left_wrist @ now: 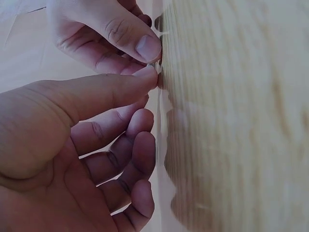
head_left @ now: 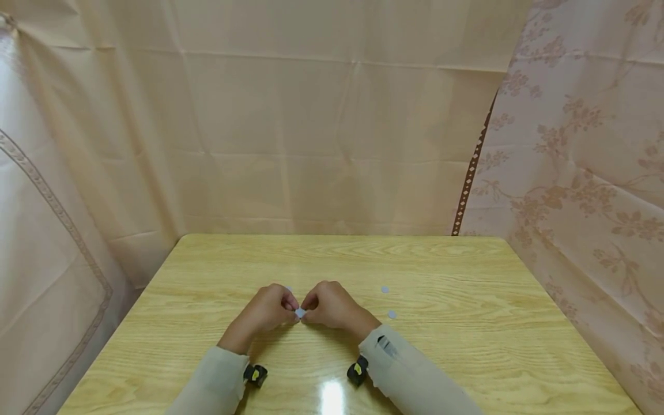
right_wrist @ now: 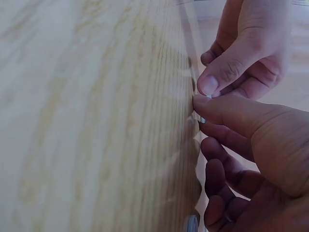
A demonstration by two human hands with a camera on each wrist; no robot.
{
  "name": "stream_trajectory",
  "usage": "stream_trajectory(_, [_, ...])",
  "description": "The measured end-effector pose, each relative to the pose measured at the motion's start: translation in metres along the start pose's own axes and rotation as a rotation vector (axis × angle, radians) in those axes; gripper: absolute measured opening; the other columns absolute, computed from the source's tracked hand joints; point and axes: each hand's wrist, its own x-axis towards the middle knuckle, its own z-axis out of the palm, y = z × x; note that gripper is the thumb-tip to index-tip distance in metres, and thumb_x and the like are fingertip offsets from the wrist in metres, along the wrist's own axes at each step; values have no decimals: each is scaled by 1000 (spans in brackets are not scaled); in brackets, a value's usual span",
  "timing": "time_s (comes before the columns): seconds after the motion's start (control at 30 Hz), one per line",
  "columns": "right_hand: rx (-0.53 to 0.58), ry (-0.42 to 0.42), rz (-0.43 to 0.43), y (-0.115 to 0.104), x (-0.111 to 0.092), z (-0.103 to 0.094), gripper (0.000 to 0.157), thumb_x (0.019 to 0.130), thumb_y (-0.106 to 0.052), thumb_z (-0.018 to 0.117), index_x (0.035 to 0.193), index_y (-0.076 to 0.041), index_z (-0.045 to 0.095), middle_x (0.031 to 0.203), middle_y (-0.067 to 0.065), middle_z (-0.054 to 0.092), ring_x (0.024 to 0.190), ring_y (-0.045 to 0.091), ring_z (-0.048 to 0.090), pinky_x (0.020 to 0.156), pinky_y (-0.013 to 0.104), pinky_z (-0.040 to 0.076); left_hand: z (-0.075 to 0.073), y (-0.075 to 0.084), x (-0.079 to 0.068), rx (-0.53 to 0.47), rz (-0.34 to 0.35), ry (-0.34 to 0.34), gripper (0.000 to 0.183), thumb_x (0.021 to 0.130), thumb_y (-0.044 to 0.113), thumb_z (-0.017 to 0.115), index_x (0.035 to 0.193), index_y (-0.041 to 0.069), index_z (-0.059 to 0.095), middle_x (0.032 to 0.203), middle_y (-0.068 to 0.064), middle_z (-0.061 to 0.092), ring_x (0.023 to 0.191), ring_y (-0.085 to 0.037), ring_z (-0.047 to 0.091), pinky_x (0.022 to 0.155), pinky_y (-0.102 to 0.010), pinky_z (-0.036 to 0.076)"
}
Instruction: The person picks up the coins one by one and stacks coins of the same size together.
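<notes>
A small pale disc point(head_left: 300, 312) sits between the fingertips of both hands, low over the table in the head view. My left hand point(head_left: 271, 306) pinches its left side with thumb and fingers, and my right hand point(head_left: 334, 305) pinches the right side. In the left wrist view, the left hand point(left_wrist: 63, 130) has its thumb tip close against the tip of the right thumb point(left_wrist: 147, 48), and its other fingers are loosely bent. From the right wrist, the right hand point(right_wrist: 270, 140) mostly covers the disc; only a sliver point(right_wrist: 202, 119) shows.
Two similar discs point(head_left: 385, 289) point(head_left: 391, 314) lie on the wood-grain table point(head_left: 467, 346) right of the hands. Another disc point(head_left: 289, 287) shows partly behind the left hand. A beige curtain point(head_left: 311, 115) hangs along the table's far edge.
</notes>
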Motion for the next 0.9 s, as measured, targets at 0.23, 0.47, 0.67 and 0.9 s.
stream_trajectory(0.23, [-6, 17, -5, 0, -2, -1, 9, 83, -24, 88, 89, -20, 84, 84, -14, 75, 76, 0, 60, 71, 21, 51, 1, 2, -1, 17, 16, 5, 14, 81, 4, 85, 83, 10, 73, 77, 0, 67, 73, -15, 59, 65, -29, 50])
stream_trajectory(0.47, [1, 27, -2, 1, -5, -4, 11, 83, -27, 88, 90, -19, 84, 86, -14, 74, 76, 1, 60, 72, 22, 51, 1, 3, 1, 28, 47, 15, 12, 80, 6, 86, 83, 10, 75, 76, 2, 68, 72, -15, 61, 66, -30, 50])
stream_trajectory(0.67, [21, 41, -8, 1, -11, -8, 14, 83, -25, 88, 92, -16, 84, 88, -11, 75, 80, 3, 61, 73, 22, 52, 1, 8, -1, -3, 57, -8, 10, 82, 6, 84, 86, 8, 75, 78, 2, 70, 72, -15, 62, 66, -31, 52])
stream_trajectory(0.9, [75, 38, 7, 2, -19, -13, 13, 84, -25, 88, 92, -15, 83, 92, -8, 75, 80, 4, 62, 72, 22, 54, 1, 13, -3, -5, 85, -17, 9, 83, 7, 84, 86, 9, 76, 78, 3, 70, 72, -14, 63, 65, -30, 53])
